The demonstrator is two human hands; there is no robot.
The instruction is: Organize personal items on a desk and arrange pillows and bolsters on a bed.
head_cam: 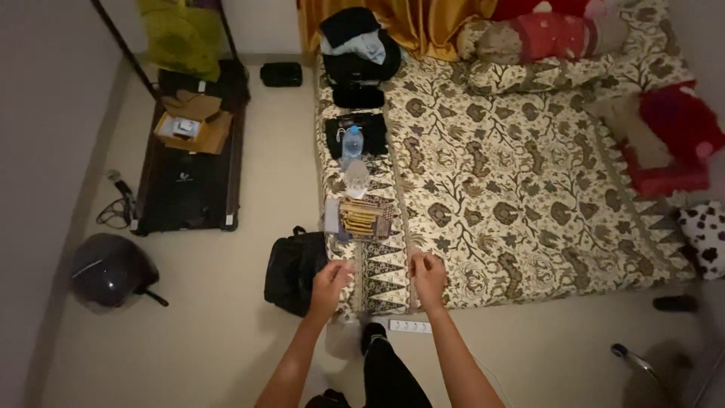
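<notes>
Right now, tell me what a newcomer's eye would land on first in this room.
The floor mattress, spread with a cream and brown floral batik sheet, fills the middle and right. At its near edge the left hand and right hand pinch the sheet's triangle-patterned border. A dark helmet lies on the floor at far left.

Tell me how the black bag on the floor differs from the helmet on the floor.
The black bag stands right against the mattress edge, close to the left hand; the helmet lies apart, near the left wall. The bag looks boxy, soft and matte, with a handle on top; the helmet is rounded, hard and faintly glossy. Both are dark and rest on the pale floor.
</notes>
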